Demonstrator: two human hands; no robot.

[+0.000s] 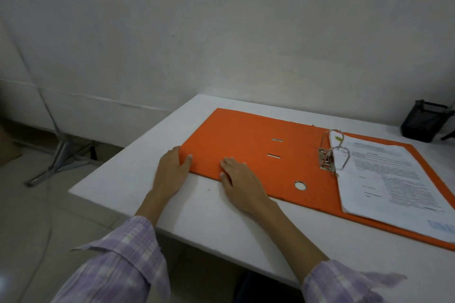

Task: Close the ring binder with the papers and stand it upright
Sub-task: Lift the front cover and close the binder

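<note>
Though papers' (384,174) print blurry (unreadable), left hand (170,171) round binder (246,134) corner, right hand (240,181) flat.

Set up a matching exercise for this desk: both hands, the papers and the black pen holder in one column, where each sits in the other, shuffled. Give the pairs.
1. left hand
2. right hand
3. papers
4. pen holder

a. on the table, far right, by the wall
b. on the ring binder's right half, at the rings
c. flat on the open cover
d. at the cover's left corner, thumb on top

Pairs: 1-d, 2-c, 3-b, 4-a
</note>
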